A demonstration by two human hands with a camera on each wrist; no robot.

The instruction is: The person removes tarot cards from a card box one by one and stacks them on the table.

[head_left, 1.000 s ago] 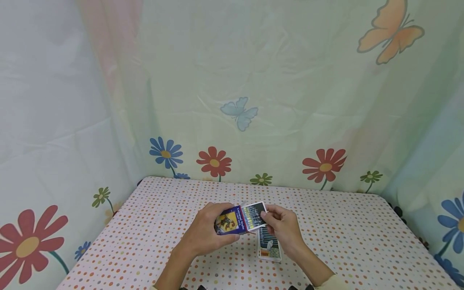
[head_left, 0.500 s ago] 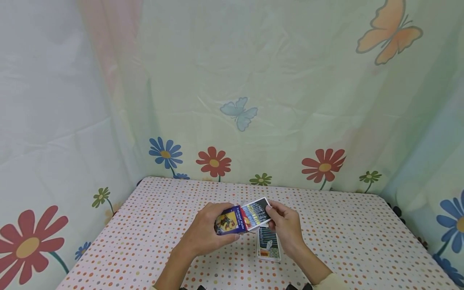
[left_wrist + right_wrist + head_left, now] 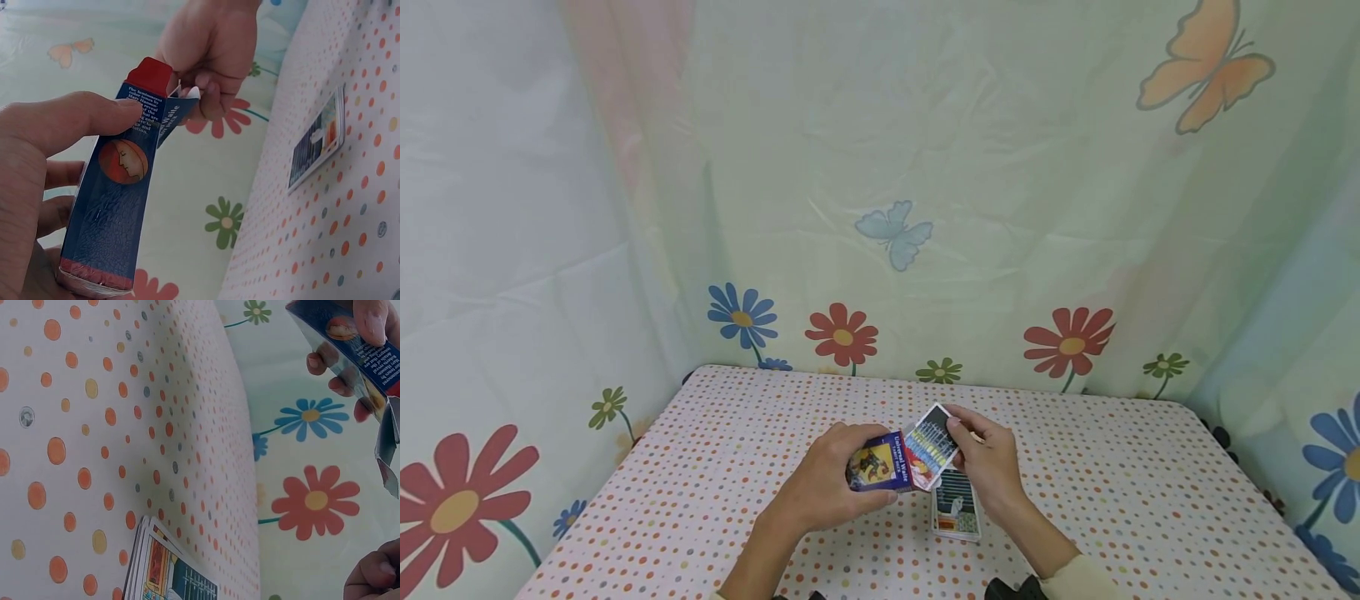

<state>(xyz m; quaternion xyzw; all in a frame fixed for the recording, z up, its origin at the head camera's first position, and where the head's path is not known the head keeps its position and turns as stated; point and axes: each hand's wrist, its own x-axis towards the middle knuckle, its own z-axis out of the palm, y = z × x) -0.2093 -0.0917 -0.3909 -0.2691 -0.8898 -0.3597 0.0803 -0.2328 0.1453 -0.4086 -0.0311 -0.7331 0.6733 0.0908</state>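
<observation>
My left hand (image 3: pixel 823 483) grips a dark blue tarot card box (image 3: pixel 880 463), its thumb on the narrow side. The box's open end faces right, with a red flap (image 3: pixel 150 75) raised in the left wrist view. Between thumb and fingers, my right hand (image 3: pixel 992 467) pinches a tarot card (image 3: pixel 931 443) by its upper right edge; whether more cards lie behind it cannot be told. The card tilts at the box's mouth, its lower end beside the opening. Below the right hand, a stack of tarot cards (image 3: pixel 957 510) lies face up on the table.
A table with a dotted cloth (image 3: pixel 760 433) spreads beneath both hands. Hanging fabric (image 3: pixel 1000 208) printed with flowers and butterflies stands behind it and along both sides. Dark objects (image 3: pixel 1017 588) show at the near edge.
My right hand has drawn the card farther out of the box, up and to the right, then turned it steeper. The left hand and box have shifted only slightly.
</observation>
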